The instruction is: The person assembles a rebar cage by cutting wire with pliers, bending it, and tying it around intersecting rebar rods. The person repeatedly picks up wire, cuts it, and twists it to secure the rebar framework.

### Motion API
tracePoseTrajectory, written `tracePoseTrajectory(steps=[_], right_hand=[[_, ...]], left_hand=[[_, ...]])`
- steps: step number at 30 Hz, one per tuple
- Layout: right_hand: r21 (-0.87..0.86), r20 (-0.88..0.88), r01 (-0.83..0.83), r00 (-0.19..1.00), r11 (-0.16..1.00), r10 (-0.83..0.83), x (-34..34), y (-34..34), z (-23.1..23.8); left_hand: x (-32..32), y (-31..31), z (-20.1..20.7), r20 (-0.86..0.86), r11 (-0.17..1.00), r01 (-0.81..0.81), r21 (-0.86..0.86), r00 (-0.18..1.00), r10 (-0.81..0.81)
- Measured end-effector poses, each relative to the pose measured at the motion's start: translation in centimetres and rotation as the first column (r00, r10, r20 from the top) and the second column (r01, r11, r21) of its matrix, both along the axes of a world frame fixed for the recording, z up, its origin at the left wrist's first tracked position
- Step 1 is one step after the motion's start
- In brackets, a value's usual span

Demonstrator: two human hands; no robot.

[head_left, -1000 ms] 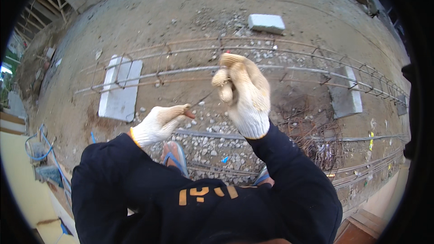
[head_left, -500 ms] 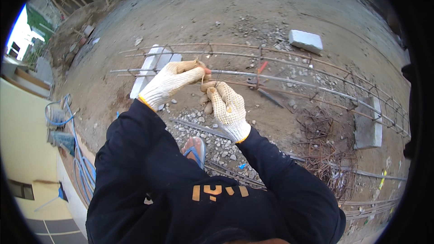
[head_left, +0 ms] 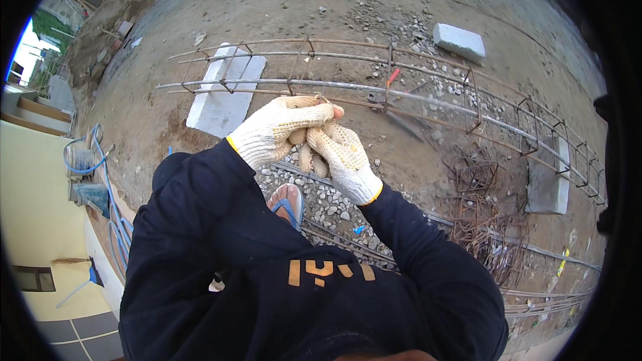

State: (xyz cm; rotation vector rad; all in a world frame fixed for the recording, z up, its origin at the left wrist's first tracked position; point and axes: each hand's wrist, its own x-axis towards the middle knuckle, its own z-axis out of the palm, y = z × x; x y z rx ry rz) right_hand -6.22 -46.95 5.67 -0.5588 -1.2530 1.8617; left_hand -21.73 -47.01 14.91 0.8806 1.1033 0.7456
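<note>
Dusty ground carries a rebar cage; at its near bar, left hand and right hand press together, fingers curled shut on thin wire.

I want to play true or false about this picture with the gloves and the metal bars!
1. Both hands wear knit gloves. True: the left hand and right hand are gloved.
2. The hands are far apart. False: they meet at the rebar cage.
3. A white block lies under the cage. True.
4. The person wears boots. False: a blue sandal shows.
5. The sleeves are red. False: they are dark.
</note>
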Motion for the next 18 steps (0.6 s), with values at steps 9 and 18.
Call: tracePoseTrajectory(steps=[9, 18], right_hand=[[0.133, 0.137, 0.441, 0.879, 0.887, -0.458, 2.8, 1.5, 1.7], [0.479, 0.165, 0.446, 0.8, 0.756, -0.577, 3.3, 2.7, 3.8]], left_hand=[[1.4, -0.8, 0.0, -0.134, 0.943, -0.271, 0.194, 0.945, 0.299], [3.2, -2.8, 0.2, -0.363, 0.972, -0.177, 0.153, 0.905, 0.222]])
